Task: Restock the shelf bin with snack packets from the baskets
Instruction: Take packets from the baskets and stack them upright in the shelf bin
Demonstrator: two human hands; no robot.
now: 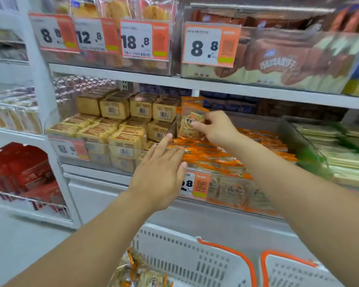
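snack packet (192, 123) upright (long axis vertical), pinched in right hand (218, 127)

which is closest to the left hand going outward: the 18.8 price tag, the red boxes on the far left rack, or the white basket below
From the left hand, in the head view:
1. white basket, just below the forearm.
2. red boxes, off to the left on the side rack.
3. 18.8 price tag, up on the shelf above.

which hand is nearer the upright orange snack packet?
Right. The right hand pinches the upright orange snack packet; the left hand hovers open below it.
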